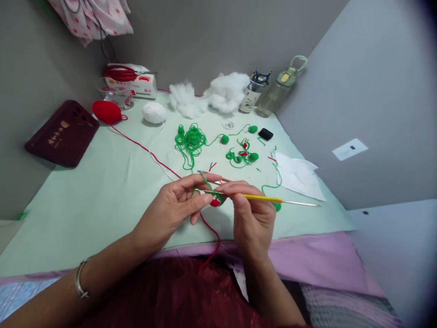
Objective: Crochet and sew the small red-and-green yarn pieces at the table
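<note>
Okay, head view, clock read from the crochet piece: left hand clamped on the small red, white and green crochet piece, thumb at its edge, green strand by the index finger. Right hand closed on a yellow-handled crochet hook, one end at the piece, other end out to 3 o'clock. Hands close together over the near part of the pale green tabletop. Red strand drops toward 6. At 11: tangled green yarn, farther off the white yarn ball. At 10: red yarn ball, maroon case beyond. At 12: fluffy white stuffing. At 1: black case, then pen cup just beside a bottle. Between 2 and 3: crumpled white sheet. Pointed metal tool partly hidden behind fingers.
</note>
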### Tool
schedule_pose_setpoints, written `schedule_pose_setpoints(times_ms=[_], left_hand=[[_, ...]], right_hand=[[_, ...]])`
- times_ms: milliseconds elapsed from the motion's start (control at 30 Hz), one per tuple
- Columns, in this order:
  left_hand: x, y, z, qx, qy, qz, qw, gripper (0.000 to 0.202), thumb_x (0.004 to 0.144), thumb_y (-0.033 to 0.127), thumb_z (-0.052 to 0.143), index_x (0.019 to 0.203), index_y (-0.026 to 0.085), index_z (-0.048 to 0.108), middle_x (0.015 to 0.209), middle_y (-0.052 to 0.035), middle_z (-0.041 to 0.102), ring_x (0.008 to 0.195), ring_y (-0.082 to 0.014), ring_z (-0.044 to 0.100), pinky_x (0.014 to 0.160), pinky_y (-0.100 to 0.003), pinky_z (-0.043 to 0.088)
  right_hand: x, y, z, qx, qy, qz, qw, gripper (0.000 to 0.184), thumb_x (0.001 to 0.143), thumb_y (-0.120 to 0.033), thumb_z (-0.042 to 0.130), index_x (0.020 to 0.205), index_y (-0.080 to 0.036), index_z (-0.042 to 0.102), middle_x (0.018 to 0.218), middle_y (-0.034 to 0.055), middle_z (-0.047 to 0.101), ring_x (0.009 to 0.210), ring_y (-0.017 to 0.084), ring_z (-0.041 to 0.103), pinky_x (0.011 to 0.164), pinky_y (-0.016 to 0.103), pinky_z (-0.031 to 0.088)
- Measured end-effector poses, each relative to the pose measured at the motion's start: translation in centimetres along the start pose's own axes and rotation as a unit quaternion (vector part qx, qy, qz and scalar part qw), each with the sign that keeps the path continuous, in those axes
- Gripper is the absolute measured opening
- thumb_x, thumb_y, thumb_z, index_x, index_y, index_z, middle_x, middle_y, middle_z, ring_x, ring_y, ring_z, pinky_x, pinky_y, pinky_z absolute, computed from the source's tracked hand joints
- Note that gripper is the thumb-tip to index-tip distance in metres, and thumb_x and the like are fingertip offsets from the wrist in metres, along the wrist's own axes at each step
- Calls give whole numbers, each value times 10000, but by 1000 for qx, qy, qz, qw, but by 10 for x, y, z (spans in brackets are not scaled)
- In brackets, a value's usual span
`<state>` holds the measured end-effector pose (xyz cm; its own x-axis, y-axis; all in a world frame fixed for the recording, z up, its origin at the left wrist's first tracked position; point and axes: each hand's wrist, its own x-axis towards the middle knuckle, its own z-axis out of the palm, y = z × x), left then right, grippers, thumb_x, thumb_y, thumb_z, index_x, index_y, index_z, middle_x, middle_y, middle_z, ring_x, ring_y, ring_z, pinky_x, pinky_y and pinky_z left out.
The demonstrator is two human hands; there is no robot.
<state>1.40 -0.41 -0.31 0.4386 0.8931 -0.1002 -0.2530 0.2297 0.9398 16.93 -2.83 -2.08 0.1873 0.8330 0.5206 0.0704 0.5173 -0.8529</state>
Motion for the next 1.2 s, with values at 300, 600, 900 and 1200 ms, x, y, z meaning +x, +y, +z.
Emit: schedule_pose_setpoints(times_ms=[300, 600, 900, 1200], left_hand=[[1, 6, -4, -108, -67, -87, 988, 546, 784, 256, 784, 1310, 231, 640, 642, 54, 484, 454, -19, 270, 380, -147, 240], [0, -4, 2, -35, -5, -22, 999, 405, 785, 253, 782, 1185, 251, 717, 855, -16, 642, 600, -70, 459, 502, -170, 404], [4, -6, 3, -140, 26, -70, 987, 361, 813, 249, 764, 1170, 209, 728, 867, -5, 629, 464, 13, 267, 440, -126, 329], [4, -4, 8, -162, 45, -55, 984, 423, 813, 204, 762, 1231, 233, 700, 781, 21, 562, 542, -18, 385, 515, -111, 403]], right_hand=[[-2, -2, -7, 73, 15, 33, 997, 185, 965, -261, 546, 917, -223, 721, 815, 30, 668, 646, 140, 628, 611, 316, 549], [0, -2, -2, 81, -7, 46, 996, 163, 955, -241, 574, 947, -238, 737, 910, 41, 723, 754, 156, 643, 625, 297, 523], [-12, -1, 1, -212, -4, -165, 963, 322, 873, -67, 657, 1117, -264, 726, 1085, 56, 710, 988, 195, 676, 833, 360, 564], [-6, 2, 3, -208, 8, -158, 965, 260, 904, -93, 619, 1070, -262, 726, 992, 43, 700, 903, 177, 676, 767, 347, 568]])
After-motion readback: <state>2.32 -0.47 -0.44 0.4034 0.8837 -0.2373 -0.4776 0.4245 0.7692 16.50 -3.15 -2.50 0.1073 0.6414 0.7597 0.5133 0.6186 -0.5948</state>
